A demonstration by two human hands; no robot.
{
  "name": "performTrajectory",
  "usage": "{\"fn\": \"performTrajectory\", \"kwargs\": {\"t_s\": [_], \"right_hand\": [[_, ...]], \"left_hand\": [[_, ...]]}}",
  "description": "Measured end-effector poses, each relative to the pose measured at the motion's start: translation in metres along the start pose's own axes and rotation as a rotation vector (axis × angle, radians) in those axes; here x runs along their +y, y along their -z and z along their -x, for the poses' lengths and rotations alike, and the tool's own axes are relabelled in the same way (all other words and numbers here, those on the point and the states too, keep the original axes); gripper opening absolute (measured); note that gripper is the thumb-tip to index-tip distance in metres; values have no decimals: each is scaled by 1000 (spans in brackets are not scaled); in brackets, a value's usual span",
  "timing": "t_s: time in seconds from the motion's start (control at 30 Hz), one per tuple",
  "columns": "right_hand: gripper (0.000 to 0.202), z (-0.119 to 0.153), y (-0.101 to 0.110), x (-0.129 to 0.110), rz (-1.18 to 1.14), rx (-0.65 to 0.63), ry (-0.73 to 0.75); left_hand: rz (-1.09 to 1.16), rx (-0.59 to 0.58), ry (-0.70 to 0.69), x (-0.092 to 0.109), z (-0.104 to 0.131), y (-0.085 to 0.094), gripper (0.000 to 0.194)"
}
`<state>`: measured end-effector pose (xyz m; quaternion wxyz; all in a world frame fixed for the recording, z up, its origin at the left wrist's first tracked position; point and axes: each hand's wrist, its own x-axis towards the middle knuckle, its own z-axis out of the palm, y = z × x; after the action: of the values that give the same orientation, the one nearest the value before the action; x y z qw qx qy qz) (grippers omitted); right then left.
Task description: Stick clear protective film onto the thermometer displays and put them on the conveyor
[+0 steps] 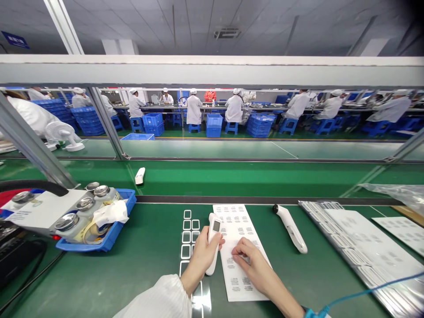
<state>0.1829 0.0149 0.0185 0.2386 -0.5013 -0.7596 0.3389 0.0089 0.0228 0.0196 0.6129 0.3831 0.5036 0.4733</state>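
My left hand (204,248) is wrapped round a white handheld infrared thermometer (212,260), which stands nearly upright with its small grey screen facing me. Just right of it lies a white sheet of printed labels (236,254), with rows of small dark text. My right hand (251,261) is over this sheet, thumb and fingertips pinched together at its surface; whether a label is between them is hidden. Partly under my left arm runs a strip of white rounded frame stickers (186,237). A second white thermometer (290,229) lies on the green table to the right.
A blue tray (114,236) with metal-topped bottles and a tape roll sits at left. Sheets in clear plastic (361,251) lie at right, near a blue cord (371,289). Another thermometer (140,176) rests on the green belt (212,176) ahead. Seated people work beyond.
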Motion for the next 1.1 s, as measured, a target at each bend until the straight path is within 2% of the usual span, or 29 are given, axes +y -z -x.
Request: {"fn": "performTrajectory", "kwargs": {"t_s": [0.2, 0.4, 0.47, 0.57, 0.77, 0.87, 0.97, 1.1], "right_hand": [[18, 2, -8, -9, 233, 55, 62], [18, 11, -13, -5, 178, 72, 148], [13, 11, -13, -5, 145, 66, 146], [17, 7, -10, -5, 47, 60, 116], [23, -2, 6, 0, -339, 74, 17], [25, -4, 17, -11, -420, 60, 22], [26, -9, 26, -32, -434, 41, 73], [21, -24, 28, -57, -488, 3, 155]], "left_hand": [[-10, 12, -13, 1, 1, 0, 39], [-32, 8, -35, -3, 0, 0, 36], [-31, 12, -43, -4, 0, 0, 38], [-42, 18, -59, -4, 2, 0, 41], [-32, 27, -31, 4, 5, -3, 37], [46, 6, -3, 14, 10, -2, 32], [159, -66, -5, 25, 18, 0, 29], [290, -181, 7, 29, 26, 0, 44]]}}
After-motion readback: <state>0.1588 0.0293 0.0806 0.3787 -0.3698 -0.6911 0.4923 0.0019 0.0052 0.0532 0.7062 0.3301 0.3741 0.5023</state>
